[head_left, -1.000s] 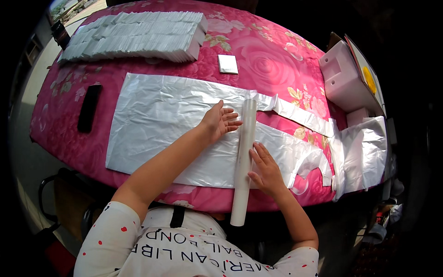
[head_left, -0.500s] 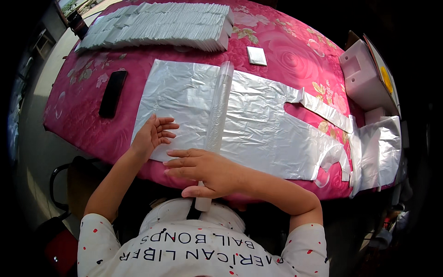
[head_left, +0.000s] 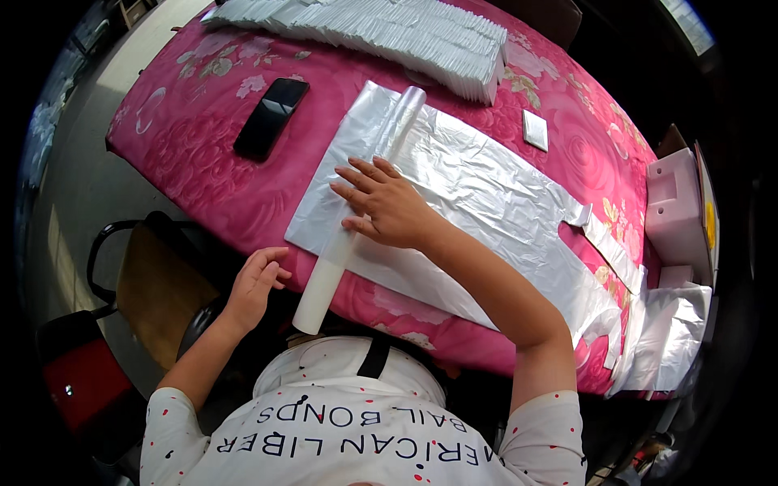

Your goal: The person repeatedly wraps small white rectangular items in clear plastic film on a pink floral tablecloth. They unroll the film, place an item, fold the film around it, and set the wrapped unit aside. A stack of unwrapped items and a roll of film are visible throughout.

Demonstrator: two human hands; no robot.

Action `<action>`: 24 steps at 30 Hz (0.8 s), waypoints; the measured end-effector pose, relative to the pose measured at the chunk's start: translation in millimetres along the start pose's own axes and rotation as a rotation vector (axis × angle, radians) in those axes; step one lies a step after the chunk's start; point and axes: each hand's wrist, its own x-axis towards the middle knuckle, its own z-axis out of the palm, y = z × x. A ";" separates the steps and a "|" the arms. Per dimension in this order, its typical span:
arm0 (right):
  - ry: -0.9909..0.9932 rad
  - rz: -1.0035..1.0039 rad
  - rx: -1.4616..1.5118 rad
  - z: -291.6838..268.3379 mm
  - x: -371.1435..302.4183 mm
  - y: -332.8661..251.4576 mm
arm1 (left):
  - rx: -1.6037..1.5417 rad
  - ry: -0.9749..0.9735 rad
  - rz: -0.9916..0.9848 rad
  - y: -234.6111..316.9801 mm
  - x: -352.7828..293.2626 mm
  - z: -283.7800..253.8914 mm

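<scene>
Right grip (head_left: 387, 209): Spread wide, palm down over the middle of the pale tube (head_left: 326, 283), apparently laid on it rather than closed round it; impossible to tell how hard pressed. Best to bear down evenly through the flat of the palm, without pinching.
Left grip (head_left: 256, 283): Loosely curled and empty, out over the near edge of the worktop (head_left: 186, 154), left of the tube's near end. Seemingly well placed to steady that end if needed.
Tube: Under the right grip, slanted across the plastic film (head_left: 478, 178), overhanging the near edge beside the left grip. Roughly in line with the film's left edge; best rolled square to it, to avoid diagonal creases.
Film: Beneath the right grip, mostly spread to its right, with only a narrow margin left of the tube. Visibly wrinkled ahead and right of the right grip, so probably in need of slow, even strokes.
Film strap (head_left: 613, 255): Far right of the right grip. Likely light and easily tugged; best left flat.
Floral cloth (head_left: 385, 304): Under the film, near side of the right grip. Perhaps prone to rucking; better pressed downward than shoved sideways.
White stack (head_left: 397, 36): Ahead of the right grip, near the tube's far end. Worth guarding against a knock.
Phone (head_left: 271, 119): Ahead and left of the right grip, apart from the film. Best not reached by the tube.
</scene>
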 end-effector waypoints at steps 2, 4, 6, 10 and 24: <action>0.012 0.081 -0.024 12.2 25.5 -8.3 | 0.172 0.057 0.042 6.8 -3.6 10.3; 0.046 0.181 -0.035 24.1 45.4 -20.0 | 0.436 0.077 0.049 8.2 -6.9 18.2; 0.248 0.340 -0.014 40.7 58.7 -31.8 | 0.695 0.152 0.126 10.2 -7.7 30.6; 0.613 0.631 0.315 61.4 60.6 -47.0 | 0.432 0.004 -0.015 12.9 -5.8 25.0; 0.930 0.770 1.534 -28.5 -2.3 -66.7 | -0.183 -0.502 -0.264 45.1 5.8 58.9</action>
